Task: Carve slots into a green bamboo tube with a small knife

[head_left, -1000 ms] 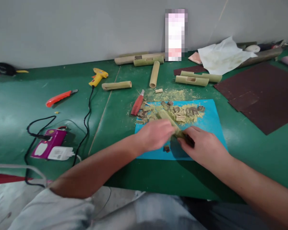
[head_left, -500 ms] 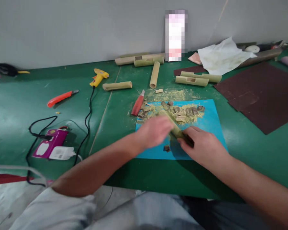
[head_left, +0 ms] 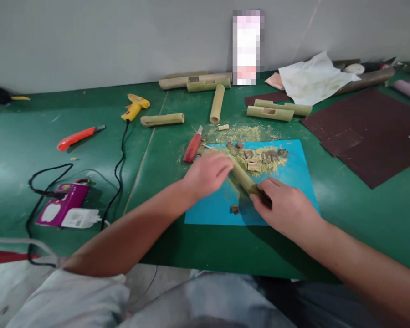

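A pale green bamboo tube [head_left: 243, 176] slants over a blue sheet [head_left: 205, 214]. My right hand [head_left: 283, 202] is wrapped round its lower, near end, where a dark patch shows beside the fingers. At the far end of the tube is my left hand [head_left: 210, 174], its fingers curled; what they hold, if anything, is hidden. Shavings and brown chips [head_left: 268, 157] cover the back of the sheet, and one small dark chip [head_left: 234, 209] lies nearer the front. A red-handled knife [head_left: 192, 146] rests just behind my left hand.
More bamboo tubes [head_left: 217, 105] lie toward the wall. Dark brown sandpaper [head_left: 372, 141] is at the right, near a white cloth [head_left: 316, 79]. At the left are a yellow glue gun [head_left: 135, 108], an orange cutter [head_left: 78, 138] and a purple power strip [head_left: 63, 205] with cords.
My left hand has shifted left along the tube toward its far end, uncovering more of the tube. My right hand keeps its hold. The whole view has moved slightly.
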{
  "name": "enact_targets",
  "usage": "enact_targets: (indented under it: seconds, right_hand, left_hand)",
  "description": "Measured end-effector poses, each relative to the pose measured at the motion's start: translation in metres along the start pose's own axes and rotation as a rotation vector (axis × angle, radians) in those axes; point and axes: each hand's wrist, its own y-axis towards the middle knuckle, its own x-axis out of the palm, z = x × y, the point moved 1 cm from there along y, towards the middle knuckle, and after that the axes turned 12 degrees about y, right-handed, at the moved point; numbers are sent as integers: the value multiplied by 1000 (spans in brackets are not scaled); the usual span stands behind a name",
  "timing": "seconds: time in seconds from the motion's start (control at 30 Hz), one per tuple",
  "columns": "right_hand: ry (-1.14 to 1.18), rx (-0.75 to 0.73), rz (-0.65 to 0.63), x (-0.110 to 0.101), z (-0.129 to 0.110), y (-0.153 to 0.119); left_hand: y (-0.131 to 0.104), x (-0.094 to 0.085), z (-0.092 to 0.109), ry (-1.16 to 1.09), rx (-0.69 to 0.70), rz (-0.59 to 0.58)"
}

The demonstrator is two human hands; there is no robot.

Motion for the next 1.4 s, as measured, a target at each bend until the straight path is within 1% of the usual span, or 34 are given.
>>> enact_targets:
  seconds: [0.07,0.1,0.13,0.2,0.23,0.27,0.33,0.37,0.4,0.47,0.5,0.53,0.6,0.63,0.67,0.77,0.8,0.87,0.9,0.93,1.03,1.07,1.1,1.17,1.27,1.3,1.4]
  right_hand:
    - [-17,-7,6,0,0,0]
    - [-27,-9,14,0,0,0]
    - [-36,-12,24,0,0,0]
    - [-53,-16,42,0,-1,-1]
    - [-58,-21,46,0,-1,-1]
    - [-61,-29,45,0,-1,-1]
    - [-63,-42,42,0,-1,-1]
    - [-60,-44,43,-1,-1,-1]
    - [-57,-42,47,-1,-1,-1]
    - [-48,-32,53,-1,-1,-1]
    - [-44,-31,51,-1,-1,-1]
    - [-39,-31,44,-1,-1,-1]
    - [-33,-34,28,-1,-1,-1]
    - [-32,-32,24,-1,-1,-1]
    - [-32,-27,24,-1,-1,-1]
    - [-33,-8,31,-2,-1,0]
    - [-31,-6,25,-2,-1,0]
    - [-27,-5,11,-2,-1,0]
    - [-27,-3,8,-3,-1,0]
    - [-29,1,7,-3,-1,0]
    - [-39,4,3,-4,-2,0]
    - [-41,-4,-5,-4,-2,0]
    - [-43,-13,-12,-4,-2,-1]
    - [-46,-20,-11,-3,-2,-1]
    - [-46,-8,3,-3,-2,-1]
    - [-43,-8,-1,-4,-2,0]
    - [-28,-8,-27,-4,-2,0]
  left_hand:
    - [0,1,0,-11,92,-78]
    - [0,1,-1,-18,108,-97]
    - [0,1,-3,-20,91,-85]
    - [1,0,-6,4,-9,-5]
    - [1,0,-7,16,-37,19]
    - [1,0,-6,27,-32,15]
    - [1,0,-3,2,61,-64]
    - [1,0,-1,-9,74,-81]
    - [1,0,-1,-15,58,-76]
    - [1,-1,0,-2,-31,-23]
    - [1,-2,0,8,-52,-9]
    - [1,-2,0,13,-38,-18]
    - [-1,-2,0,0,53,-74]
    - [-2,-2,0,-8,71,-88]
    - [-2,-2,-2,-12,57,-76]
    - [-3,-3,-6,5,-43,29]
    - [-3,-3,-5,14,-26,28]
    - [-3,-2,0,9,81,-52]
    - [-2,-1,2,11,99,-82]
    - [-2,-1,4,17,86,-92]
    - [-1,-2,8,49,-7,-65]
    - [-1,-2,8,50,11,-75]
    - [-1,-1,9,36,61,-122]
    - [-1,1,8,1,130,-177]
    - [0,1,2,2,5,-33]
    - [0,1,1,13,-18,-16]
    - [1,3,2,-7,90,-160]
